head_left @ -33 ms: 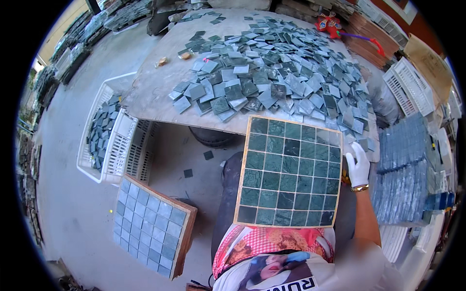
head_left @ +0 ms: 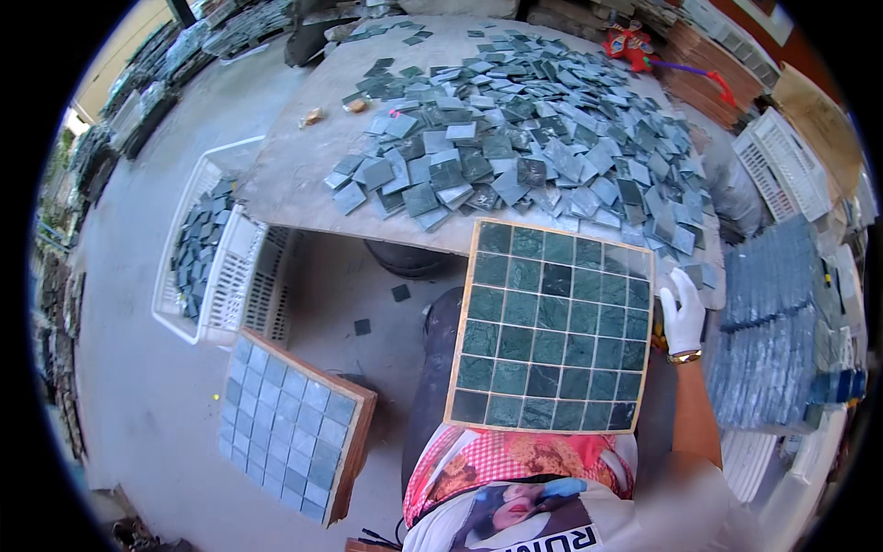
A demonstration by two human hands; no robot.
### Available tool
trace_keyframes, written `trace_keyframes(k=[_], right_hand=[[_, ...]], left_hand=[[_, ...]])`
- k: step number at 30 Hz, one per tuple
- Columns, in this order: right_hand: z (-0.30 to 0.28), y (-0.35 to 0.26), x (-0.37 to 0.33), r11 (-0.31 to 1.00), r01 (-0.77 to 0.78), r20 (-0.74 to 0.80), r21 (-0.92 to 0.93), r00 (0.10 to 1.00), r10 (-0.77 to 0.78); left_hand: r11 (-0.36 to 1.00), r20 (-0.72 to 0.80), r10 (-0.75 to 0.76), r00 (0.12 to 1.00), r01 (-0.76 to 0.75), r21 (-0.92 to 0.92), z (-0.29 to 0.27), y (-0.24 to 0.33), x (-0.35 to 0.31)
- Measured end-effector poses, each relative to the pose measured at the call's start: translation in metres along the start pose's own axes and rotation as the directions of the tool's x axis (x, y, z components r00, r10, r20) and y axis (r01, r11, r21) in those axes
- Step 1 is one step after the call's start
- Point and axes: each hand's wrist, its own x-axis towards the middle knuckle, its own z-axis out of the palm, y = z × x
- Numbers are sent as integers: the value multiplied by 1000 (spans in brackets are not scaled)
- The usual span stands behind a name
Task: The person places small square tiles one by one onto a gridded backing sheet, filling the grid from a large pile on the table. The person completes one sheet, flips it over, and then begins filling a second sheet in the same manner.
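Note:
A wooden-edged frame (head_left: 448,391) filled with rows of square dark green tiles (head_left: 537,310) rests over my lap, its far edge by the worktable. My right hand (head_left: 682,317), in a white glove with a gold-coloured band at the wrist, is just beyond the frame's right side. Its fingers point up and are slightly apart, and nothing shows between them. No part of my left hand appears. Ahead, a large heap of loose square green and grey tiles (head_left: 543,156) covers much of the worktable (head_left: 299,189).
On the left stand white plastic crates (head_left: 235,267), one holding loose tiles. Nearer is a stack of boards topped with grey-blue tiles (head_left: 285,419). Wrapped tile stacks (head_left: 768,322) rise at my right. A red toy (head_left: 628,46) with a purple handle lies at the table's far right.

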Motion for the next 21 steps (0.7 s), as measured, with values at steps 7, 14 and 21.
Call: trace_keyframes(k=[7, 14, 21], right_hand=[[0, -37, 25, 961, 15, -131, 278, 991, 22], [-5, -180, 17, 333, -169, 227, 928, 964, -142], [-8, -330, -11, -504, -836, 413, 217, 547, -728]], left_hand=[[989, -403, -127, 906, 149, 24, -201, 29, -16], [794, -594, 368, 716, -574, -200, -246, 185, -124], [-127, -76, 979, -188, -860, 494, -200, 325, -172]])
